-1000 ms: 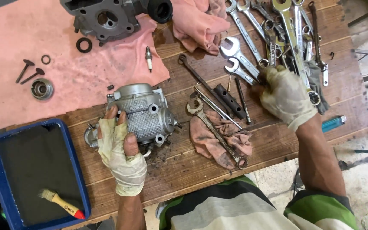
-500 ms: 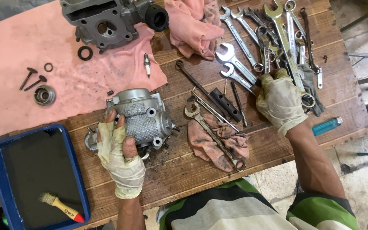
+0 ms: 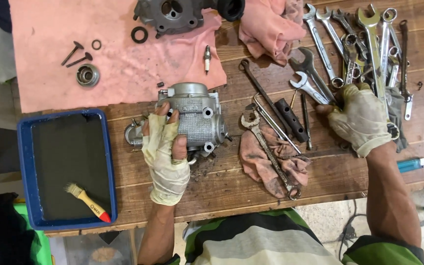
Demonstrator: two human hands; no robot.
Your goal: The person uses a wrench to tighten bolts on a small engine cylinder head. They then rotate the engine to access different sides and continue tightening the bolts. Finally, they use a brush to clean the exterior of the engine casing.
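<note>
My left hand (image 3: 165, 154), in a dirty pale glove with the fingertips bare, lies flat on a grey metal engine part (image 3: 197, 115) that sits on the wooden table (image 3: 231, 189). My right hand (image 3: 358, 118), also gloved, rests on a spread of several wrenches (image 3: 349, 44) at the right. Its fingers are curled around the shaft of an open-end wrench (image 3: 306, 82), and the thumb points left along the table.
A blue tray (image 3: 24, 167) with dark liquid and a yellow-handled brush (image 3: 88, 202) stands at the left. On a pink cloth (image 3: 50, 29) lie another engine part (image 3: 170, 12), two valves (image 3: 74, 53), rings and a spark plug (image 3: 206, 59). Rags (image 3: 266, 162), loose tools and a blue lighter (image 3: 410, 164) are nearby.
Both hands keep their places, left on the engine part and right on the wrenches. Only the view has shifted slightly.
</note>
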